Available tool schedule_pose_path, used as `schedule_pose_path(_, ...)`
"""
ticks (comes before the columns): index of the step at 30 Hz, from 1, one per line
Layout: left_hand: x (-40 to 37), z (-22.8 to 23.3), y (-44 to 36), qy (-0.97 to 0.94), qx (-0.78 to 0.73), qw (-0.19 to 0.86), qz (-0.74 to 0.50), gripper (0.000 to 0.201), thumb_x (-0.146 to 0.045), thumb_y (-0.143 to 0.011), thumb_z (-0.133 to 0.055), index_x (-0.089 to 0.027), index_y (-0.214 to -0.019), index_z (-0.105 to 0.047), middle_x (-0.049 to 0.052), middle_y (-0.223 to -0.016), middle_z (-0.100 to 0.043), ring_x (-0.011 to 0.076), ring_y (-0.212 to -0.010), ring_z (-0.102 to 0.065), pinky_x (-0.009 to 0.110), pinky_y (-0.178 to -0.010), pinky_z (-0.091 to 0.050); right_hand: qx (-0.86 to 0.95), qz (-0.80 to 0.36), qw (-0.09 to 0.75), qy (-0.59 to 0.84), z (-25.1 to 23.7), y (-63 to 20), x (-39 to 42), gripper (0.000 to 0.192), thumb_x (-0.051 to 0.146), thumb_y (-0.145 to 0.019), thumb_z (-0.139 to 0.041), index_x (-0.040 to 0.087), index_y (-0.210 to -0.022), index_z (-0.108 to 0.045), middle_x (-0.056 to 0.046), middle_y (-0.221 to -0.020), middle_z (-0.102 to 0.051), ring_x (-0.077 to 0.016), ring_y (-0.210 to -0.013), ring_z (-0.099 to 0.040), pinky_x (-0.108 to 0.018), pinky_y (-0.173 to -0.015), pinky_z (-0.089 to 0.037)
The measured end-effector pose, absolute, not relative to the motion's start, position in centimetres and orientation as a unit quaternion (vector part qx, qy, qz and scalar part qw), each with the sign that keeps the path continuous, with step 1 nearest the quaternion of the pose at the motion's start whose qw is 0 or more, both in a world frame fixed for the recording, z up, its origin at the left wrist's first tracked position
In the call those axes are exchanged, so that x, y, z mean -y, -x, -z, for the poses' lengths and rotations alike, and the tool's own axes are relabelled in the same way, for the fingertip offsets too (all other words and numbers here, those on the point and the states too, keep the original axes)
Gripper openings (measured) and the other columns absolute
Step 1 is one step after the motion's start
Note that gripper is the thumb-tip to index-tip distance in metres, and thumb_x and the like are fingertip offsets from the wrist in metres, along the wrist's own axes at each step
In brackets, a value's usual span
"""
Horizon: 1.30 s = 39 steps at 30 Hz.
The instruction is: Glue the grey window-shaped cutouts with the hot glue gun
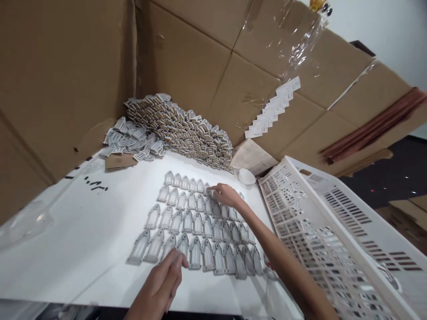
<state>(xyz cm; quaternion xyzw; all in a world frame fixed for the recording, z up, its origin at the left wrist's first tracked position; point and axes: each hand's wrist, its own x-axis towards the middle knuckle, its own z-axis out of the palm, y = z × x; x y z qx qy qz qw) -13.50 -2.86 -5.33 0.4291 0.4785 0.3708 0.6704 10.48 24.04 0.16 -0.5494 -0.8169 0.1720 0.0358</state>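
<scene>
Several rows of small grey-white arched, window-shaped pieces (pixel 198 222) lie on the white tabletop (pixel 83 231). My right hand (pixel 226 194) reaches over the back rows. Its index finger is stretched out onto a piece at the back row, and the other fingers are curled in; nothing shows in its grasp. Just in front of the nearest row is my left hand (pixel 163 280), with fingers curled and thumb against them. Whatever it may hold is hidden. Its fingertips partly cover a front-row piece.
A large stack of similar pieces (pixel 187 129) leans against the cardboard wall (pixel 187 58), with a loose pile (pixel 131 138) at its left. Small black strips (pixel 96 184) lie at left. A white bowl (pixel 246 177) and a white plastic crate (pixel 293 213) stand at right.
</scene>
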Motion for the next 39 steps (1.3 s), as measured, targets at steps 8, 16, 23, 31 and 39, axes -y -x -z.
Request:
schedule_pose_path(8,2.5,4.8,13.7,-0.411,-0.478,0.684,-0.367,0.058,-0.081,-0.102,-0.036,-0.027,-0.105,-0.054,-0.008,-0.071,-0.033,0.0142,-0.060,-0.027,0.027,-0.054,-0.026,0.802,-0.228,0.110,0.541,1.2,-10.5,-27.0,0.030,0.037,-0.106,-0.072,0.017,-0.128,-0.070,-0.007,-0.118,-0.075,-0.0209,-0.098,-0.075,-0.042,-0.089,-0.065)
schedule_pose_path(16,2.3,4.5,13.7,-0.414,-0.482,0.678,-0.370,0.058,-0.081,-0.102,-0.036,-0.026,-0.103,-0.054,-0.009,-0.065,-0.036,0.0127,-0.054,-0.028,0.026,-0.052,-0.023,0.800,-0.309,0.127,0.499,3.1,-8.6,-29.4,0.027,0.038,-0.105,-0.074,0.015,-0.118,-0.073,-0.005,-0.110,-0.076,-0.0200,-0.092,-0.075,-0.037,-0.082,-0.065)
schedule_pose_path(23,2.3,4.2,13.6,-0.403,-0.483,0.680,-0.378,0.059,-0.082,-0.102,-0.038,-0.025,-0.102,-0.054,-0.010,-0.063,-0.036,0.0120,-0.052,-0.024,0.027,-0.052,-0.023,0.802,-0.305,0.120,0.500,3.3,-8.3,-30.2,0.029,0.043,-0.106,-0.073,0.015,-0.113,-0.074,-0.003,-0.102,-0.077,-0.0182,-0.086,-0.075,-0.036,-0.080,-0.065)
schedule_pose_path(31,2.3,4.5,13.6,-0.409,-0.480,0.675,-0.383,0.058,-0.078,-0.104,-0.036,-0.024,-0.103,-0.057,-0.010,-0.061,-0.035,0.0111,-0.051,-0.026,0.026,-0.051,-0.023,0.800,-0.290,0.126,0.510,2.8,-8.0,-30.1,0.026,0.040,-0.105,-0.074,0.015,-0.115,-0.073,-0.005,-0.109,-0.075,-0.0197,-0.092,-0.074,-0.039,-0.085,-0.064)
schedule_pose_path(39,1.7,3.5,12.7,-0.419,-0.488,0.659,-0.389,0.061,-0.080,-0.103,-0.041,-0.023,-0.101,-0.061,-0.010,-0.057,-0.034,0.0107,-0.048,-0.030,0.024,-0.048,-0.026,0.819,-0.409,0.121,0.383,-3.9,-6.2,-21.6,0.034,0.047,-0.104,-0.071,0.019,-0.122,-0.079,-0.004,-0.105,-0.080,-0.0158,-0.082,-0.072,-0.027,-0.074,-0.056)
